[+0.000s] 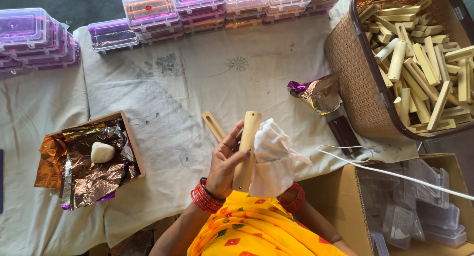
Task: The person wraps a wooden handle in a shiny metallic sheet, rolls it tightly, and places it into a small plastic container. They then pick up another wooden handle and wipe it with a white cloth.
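My left hand [224,162] grips a pale wooden stick [247,137], holding it upright in front of me. My right hand is wrapped in a white cloth [273,159] that presses against the stick's right side; only the red bangles at that wrist show. A second, slotted wooden piece [213,124] lies on the cloth-covered surface just left of the held stick.
A brown woven basket [350,73] full of similar wooden sticks stands at the right. A small wooden box [132,142] lined with foil holds a white lump [102,152]. Clear plastic cases [148,11] line the far edge. A cardboard box [340,196] of clear trays sits lower right, crumpled foil [321,93] nearby.
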